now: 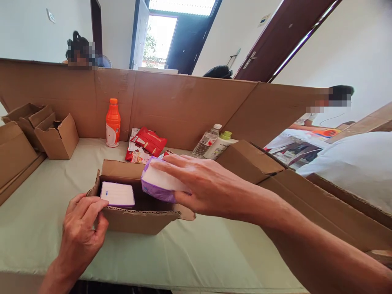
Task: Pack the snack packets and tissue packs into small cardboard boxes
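An opened cardboard box (134,222) stands on the pale green cloth before me. Its left part holds a white and purple tissue pack (117,194), upright against the wall. My left hand (84,224) pinches the box's near left corner, fingers over the rim. Above the right part of the box, my right hand (196,183) grips a second tissue pack (159,181), purple-wrapped with a white face and tilted. Fingers lie along its top and the thumb is underneath. The box's right flap (186,213) sticks outward below that hand.
An orange bottle (113,124), red snack packets (148,141), a clear water bottle (206,141) and a green-capped white bottle (219,146) stand or lie near a cardboard partition (183,106). Other cardboard boxes (58,136) flank both sides. Other people are beyond the partition.
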A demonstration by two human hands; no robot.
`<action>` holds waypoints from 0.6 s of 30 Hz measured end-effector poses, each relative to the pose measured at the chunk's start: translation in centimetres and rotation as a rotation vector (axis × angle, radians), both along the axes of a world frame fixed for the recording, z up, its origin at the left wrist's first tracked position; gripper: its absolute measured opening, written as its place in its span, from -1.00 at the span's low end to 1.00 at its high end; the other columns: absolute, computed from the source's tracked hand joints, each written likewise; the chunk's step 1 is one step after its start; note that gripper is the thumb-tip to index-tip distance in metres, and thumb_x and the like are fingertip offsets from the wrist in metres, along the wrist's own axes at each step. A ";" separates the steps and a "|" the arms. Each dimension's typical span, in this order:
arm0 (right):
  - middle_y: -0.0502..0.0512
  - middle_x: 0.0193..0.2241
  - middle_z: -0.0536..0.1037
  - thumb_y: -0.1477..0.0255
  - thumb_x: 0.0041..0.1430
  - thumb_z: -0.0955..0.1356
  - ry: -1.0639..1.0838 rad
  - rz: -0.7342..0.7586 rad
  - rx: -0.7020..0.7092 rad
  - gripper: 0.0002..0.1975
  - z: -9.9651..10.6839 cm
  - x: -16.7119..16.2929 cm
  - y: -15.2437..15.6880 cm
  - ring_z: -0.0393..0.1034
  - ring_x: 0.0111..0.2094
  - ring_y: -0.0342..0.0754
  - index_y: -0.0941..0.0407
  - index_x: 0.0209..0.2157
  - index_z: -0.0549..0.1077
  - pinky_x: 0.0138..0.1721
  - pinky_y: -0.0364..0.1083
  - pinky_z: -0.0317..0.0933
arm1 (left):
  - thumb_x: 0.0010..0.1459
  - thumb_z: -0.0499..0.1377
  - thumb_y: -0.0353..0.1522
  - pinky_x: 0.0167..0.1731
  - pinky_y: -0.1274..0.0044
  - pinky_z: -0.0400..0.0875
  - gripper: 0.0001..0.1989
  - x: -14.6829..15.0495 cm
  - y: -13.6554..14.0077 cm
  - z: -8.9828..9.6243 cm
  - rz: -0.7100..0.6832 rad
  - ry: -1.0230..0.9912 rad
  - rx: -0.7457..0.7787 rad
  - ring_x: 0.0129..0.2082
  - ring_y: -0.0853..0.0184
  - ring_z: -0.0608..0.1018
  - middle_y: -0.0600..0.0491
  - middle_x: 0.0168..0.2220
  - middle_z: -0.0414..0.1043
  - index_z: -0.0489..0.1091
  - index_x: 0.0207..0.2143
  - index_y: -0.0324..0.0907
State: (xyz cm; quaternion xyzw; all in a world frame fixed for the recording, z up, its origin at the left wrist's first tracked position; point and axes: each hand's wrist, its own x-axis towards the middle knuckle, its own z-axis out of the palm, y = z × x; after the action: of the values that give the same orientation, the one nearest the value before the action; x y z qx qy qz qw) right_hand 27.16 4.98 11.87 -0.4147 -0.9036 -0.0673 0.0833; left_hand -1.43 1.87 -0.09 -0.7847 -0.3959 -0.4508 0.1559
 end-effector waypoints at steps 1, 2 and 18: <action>0.22 0.03 0.53 0.58 0.04 0.28 -0.037 -0.006 -0.026 -0.34 0.2 -0.2 0.2 0.46 -0.01 0.18 0.04 0.22 0.34 -0.05 0.13 0.38 | 0.18 0.11 -0.67 0.04 0.33 0.39 -0.70 0.0 -0.1 0.0 0.002 -0.002 0.001 -0.27 0.31 0.55 0.05 -0.28 0.52 0.41 -0.14 -0.18; 0.23 0.01 0.53 0.58 0.04 0.28 -0.063 -0.004 -0.051 -0.35 0.5 -0.4 0.4 0.47 -0.04 0.18 0.05 0.22 0.35 -0.06 0.13 0.37 | 0.19 0.11 -0.67 0.03 0.33 0.39 -0.70 0.1 -0.1 0.0 0.004 -0.005 0.002 -0.26 0.30 0.54 0.05 -0.28 0.52 0.41 -0.14 -0.18; 0.19 0.01 0.56 0.55 0.08 0.29 -0.153 -0.051 -0.285 -0.49 1.8 -3.0 1.6 0.48 -0.07 0.11 0.09 0.10 0.45 -0.08 0.01 0.30 | 0.20 0.10 -0.67 0.01 0.35 0.40 -0.70 0.3 -0.2 -0.1 0.001 -0.021 -0.002 -0.26 0.31 0.53 0.06 -0.28 0.51 0.40 -0.13 -0.16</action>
State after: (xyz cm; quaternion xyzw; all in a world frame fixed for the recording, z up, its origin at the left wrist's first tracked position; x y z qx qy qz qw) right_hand 24.18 6.56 13.70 -0.4387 -0.8969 0.0280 -0.0473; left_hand -1.13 1.63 -0.19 -0.7797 -0.3984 -0.4587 0.1512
